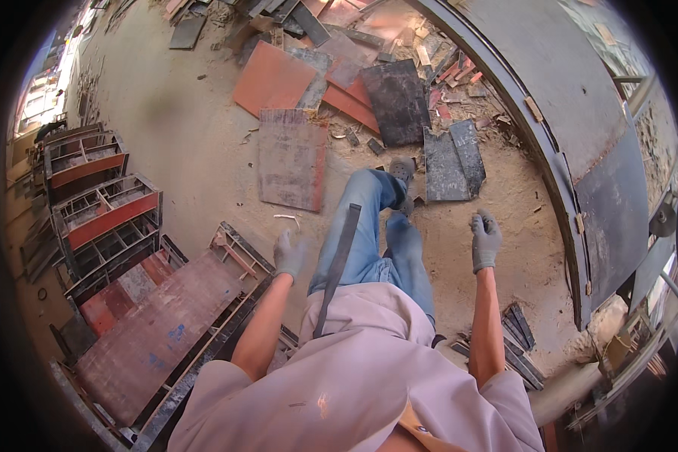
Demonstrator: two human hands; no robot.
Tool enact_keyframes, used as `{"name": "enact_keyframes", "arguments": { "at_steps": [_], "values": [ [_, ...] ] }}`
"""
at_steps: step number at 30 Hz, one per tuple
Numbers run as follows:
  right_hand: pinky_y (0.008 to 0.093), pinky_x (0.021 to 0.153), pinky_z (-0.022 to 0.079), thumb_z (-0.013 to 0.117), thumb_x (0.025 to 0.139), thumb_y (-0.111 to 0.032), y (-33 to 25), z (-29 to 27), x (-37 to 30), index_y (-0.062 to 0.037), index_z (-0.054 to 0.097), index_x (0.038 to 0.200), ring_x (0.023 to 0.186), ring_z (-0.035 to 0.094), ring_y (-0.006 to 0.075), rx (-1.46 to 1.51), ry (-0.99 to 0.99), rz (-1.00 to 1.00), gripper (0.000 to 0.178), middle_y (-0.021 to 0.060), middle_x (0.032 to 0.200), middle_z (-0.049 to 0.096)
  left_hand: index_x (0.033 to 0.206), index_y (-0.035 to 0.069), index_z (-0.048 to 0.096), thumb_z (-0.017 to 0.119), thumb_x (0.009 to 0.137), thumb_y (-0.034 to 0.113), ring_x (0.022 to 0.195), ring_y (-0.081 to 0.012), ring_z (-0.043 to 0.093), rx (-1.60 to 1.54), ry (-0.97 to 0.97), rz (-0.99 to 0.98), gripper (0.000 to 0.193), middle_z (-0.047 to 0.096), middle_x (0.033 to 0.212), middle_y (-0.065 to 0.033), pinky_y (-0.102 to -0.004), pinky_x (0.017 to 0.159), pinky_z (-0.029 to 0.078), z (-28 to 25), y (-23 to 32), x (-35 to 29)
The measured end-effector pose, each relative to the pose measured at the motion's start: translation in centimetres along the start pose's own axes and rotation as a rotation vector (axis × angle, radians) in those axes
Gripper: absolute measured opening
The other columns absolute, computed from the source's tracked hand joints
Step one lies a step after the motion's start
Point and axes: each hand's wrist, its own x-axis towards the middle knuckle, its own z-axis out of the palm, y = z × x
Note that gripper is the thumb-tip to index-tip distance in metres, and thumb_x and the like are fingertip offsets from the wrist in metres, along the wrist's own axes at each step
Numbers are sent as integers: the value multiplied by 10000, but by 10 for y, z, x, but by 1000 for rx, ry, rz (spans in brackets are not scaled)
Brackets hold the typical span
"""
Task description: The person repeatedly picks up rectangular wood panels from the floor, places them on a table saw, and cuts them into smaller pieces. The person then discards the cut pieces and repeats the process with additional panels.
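Observation:
My left hand (290,255), in a grey work glove, hangs beside my left thigh above the floor. Motion blurs its fingers, and no object shows in it. My right hand (486,239), gloved alike, is held out to the right over the sandy floor. Its fingers are curled in with nothing visible in them. Ahead of my feet lie a worn brown panel (288,158), a reddish-orange panel (273,78) and a black panel (395,102). Two grey board pieces (446,167) lie just beyond my right hand.
Framed panels (166,324) are stacked at lower left, with more frames (109,218) behind. A large grey sheet with a thick dark edge (535,113) curves along the right. Scrap pieces (452,71) are heaped ahead. Dark strips (516,328) lie near my right forearm.

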Motion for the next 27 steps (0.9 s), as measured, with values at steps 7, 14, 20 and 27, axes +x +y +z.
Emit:
{"name": "enact_keyframes", "arguments": {
  "at_steps": [7,14,20,27],
  "values": [
    [258,702,548,698,1014,-200,68,162,-61,17,717,1223,793,680,96,-30,-396,444,301,43,970,743,1153,76,726,614,989,347,946,-353,743,-311,-268,-303,335,757,964,-181,-464,823,559,7,-28,16],
    [262,624,551,706,1017,-344,201,389,18,-67,694,1116,755,702,107,-180,-593,591,294,14,951,723,1093,142,760,635,993,312,844,-364,746,-198,-205,110,234,772,922,-121,-465,741,589,92,-120,56],
    [332,814,504,734,946,-453,324,622,148,9,581,1312,957,619,210,-460,-586,416,608,131,1154,640,1094,101,758,723,925,148,731,-314,750,-212,-152,183,179,771,880,-136,-395,630,580,119,-160,111],
    [437,954,503,749,893,-561,400,778,225,69,543,1413,1061,615,346,-635,-306,106,843,214,1219,646,1100,71,752,730,903,99,640,-324,728,-246,-95,89,201,756,814,-139,-376,562,554,109,-197,139]
  ]
}}
